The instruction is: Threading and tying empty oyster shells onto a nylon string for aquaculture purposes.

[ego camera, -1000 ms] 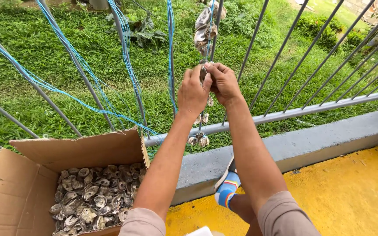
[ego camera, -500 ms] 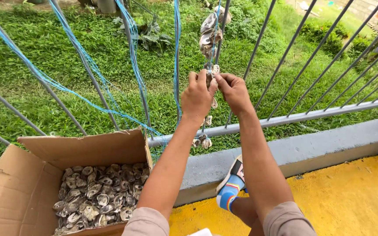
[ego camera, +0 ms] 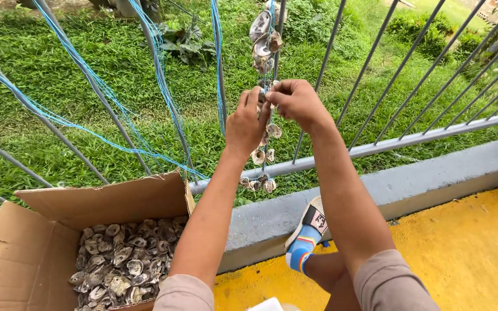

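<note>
A blue cord strung with grey oyster shells hangs down in front of a grey metal railing. Both my hands meet on this cord at mid-height. My left hand pinches the string from the left. My right hand closes its fingertips on the string and a small shell from the right. More shells dangle on the cord below my hands, near the rail. An open cardboard box at lower left holds several loose oyster shells.
Other blue cords run slanted across the railing bars on the left. A grey concrete curb borders a yellow painted floor. My foot in a striped sock and sandal rests by the curb. Grass lies beyond.
The view has shifted slightly. Both hands stay on the shell string and have moved a little lower in the picture, still working the same spot.
</note>
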